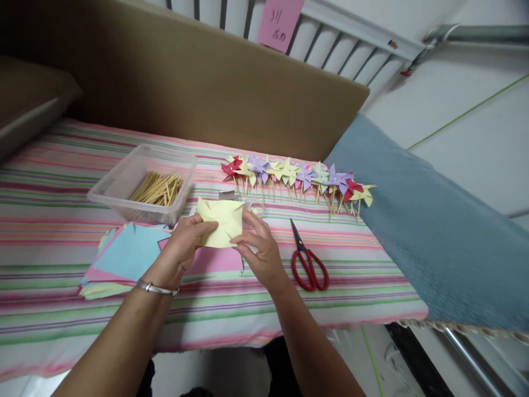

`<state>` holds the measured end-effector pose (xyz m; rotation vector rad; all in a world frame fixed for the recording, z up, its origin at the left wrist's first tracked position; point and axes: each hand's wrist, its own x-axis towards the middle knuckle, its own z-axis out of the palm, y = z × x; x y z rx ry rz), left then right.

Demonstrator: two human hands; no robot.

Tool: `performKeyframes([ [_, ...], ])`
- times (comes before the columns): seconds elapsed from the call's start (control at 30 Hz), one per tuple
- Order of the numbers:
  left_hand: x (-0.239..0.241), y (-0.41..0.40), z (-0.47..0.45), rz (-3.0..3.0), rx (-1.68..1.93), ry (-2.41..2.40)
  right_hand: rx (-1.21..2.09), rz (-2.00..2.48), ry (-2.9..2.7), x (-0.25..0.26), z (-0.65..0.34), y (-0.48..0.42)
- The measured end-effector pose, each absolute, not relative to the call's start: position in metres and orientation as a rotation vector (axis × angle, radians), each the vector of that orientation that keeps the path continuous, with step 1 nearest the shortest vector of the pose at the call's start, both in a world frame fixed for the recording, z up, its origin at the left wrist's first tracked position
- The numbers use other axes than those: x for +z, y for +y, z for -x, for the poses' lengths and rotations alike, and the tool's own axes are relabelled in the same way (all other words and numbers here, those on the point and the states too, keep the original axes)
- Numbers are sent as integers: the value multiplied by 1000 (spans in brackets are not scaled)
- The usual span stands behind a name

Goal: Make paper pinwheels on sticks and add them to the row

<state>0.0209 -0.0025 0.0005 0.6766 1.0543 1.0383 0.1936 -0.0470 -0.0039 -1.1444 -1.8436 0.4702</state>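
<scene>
A square of pale yellow paper (223,218) with slits running in from its corners is held up between my two hands. My left hand (187,238) pinches its left side, thumb lying on top. At its lower right corner, my right hand (259,245) grips the edge between thumb and fingers. Pink paper (217,261) lies on the table beneath. A stack of coloured paper squares (128,253), blue on top, sits by my left wrist. To the right of my right hand rest red-handled scissors (308,262), blades pointing away.
A clear plastic box (119,175) holds many thin wooden sticks (159,187). Several finished paper pinwheels (289,171) on sticks line the back of the striped cloth (351,259). Behind them stands a cardboard panel (206,82). A small round clear container (255,208) is partly hidden behind my right fingers.
</scene>
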Motion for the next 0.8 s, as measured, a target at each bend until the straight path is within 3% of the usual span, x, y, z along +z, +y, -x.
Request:
performKeyframes([
  [0.27, 2, -10, -32, -722, 1023, 1094, 809, 1316, -1511, -5, -190, -46],
  [0.8, -11, -14, -42, -874, 962, 1052, 745, 1548, -1397, 0, -186, -46],
])
